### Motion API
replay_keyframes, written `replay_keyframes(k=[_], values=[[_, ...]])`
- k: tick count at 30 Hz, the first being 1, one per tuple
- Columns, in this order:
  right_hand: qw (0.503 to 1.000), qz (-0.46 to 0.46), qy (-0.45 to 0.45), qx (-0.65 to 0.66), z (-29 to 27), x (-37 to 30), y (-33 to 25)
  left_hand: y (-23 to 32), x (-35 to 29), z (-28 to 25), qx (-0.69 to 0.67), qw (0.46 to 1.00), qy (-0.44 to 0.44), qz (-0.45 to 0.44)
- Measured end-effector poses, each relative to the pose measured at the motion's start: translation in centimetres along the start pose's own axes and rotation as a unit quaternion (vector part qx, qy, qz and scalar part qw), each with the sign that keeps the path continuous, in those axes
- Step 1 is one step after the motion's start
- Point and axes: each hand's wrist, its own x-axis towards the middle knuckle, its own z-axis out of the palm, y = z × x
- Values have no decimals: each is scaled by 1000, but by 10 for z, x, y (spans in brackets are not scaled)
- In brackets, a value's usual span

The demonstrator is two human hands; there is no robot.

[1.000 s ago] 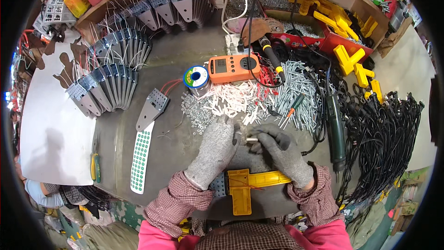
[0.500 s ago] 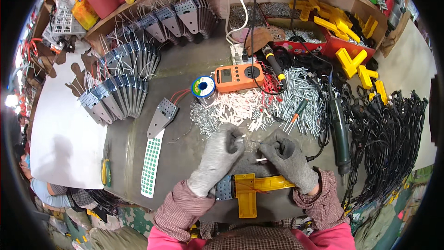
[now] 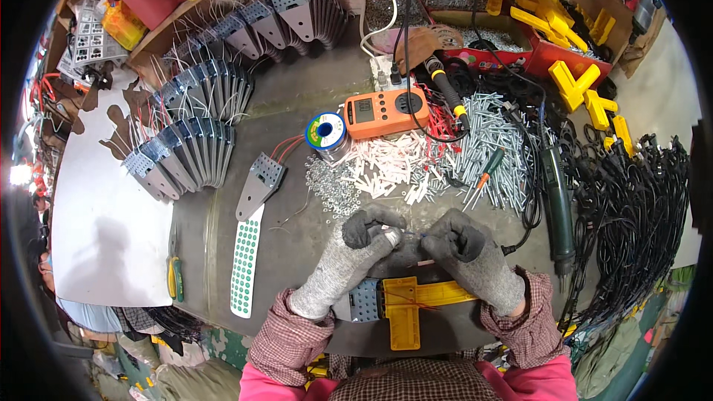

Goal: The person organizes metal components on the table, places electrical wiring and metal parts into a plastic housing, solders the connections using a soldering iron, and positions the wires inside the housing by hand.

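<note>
My left hand (image 3: 362, 239), in a grey work glove, is closed in a pinch at the middle of the grey bench. Facing it, my right hand (image 3: 468, 249), also gloved, pinches the other end of a thin dark wire (image 3: 413, 234) that spans the gap between my fingers. A small pale piece (image 3: 425, 262) shows under my right fingers; its kind is too small to tell. Just below my hands lies a yellow plastic T-shaped housing (image 3: 402, 319), joined at its left to a perforated metal plate (image 3: 364, 303), with thin red wires across it.
Beyond my hands are white sleeves (image 3: 386, 167), metal nuts (image 3: 333, 191), screws (image 3: 486, 141), a solder spool (image 3: 325, 132) and an orange meter (image 3: 386, 113). Black cables (image 3: 624, 230) and a dark green tool (image 3: 555, 208) lie right; metal plates with wires (image 3: 197, 152) stand left.
My hands have drawn slightly apart, the right one shifting a little rightward. The thin wire between them shows straighter. The whole view has shifted slightly.
</note>
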Motion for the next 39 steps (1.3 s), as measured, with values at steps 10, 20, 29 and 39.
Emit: replay_keyframes(k=[10,20,29,39], values=[[999,-6,-6,43,2,2,10,6,-2,13,184,977,44,100],[996,-75,-38,-34,-1,2,13,-13,-1,12,115,981,-36,151],[986,-162,-38,-14,14,12,19,-9,-3,27,186,970,12,156],[966,-201,14,-164,15,9,14,0,-1,6,214,975,-50,40]])
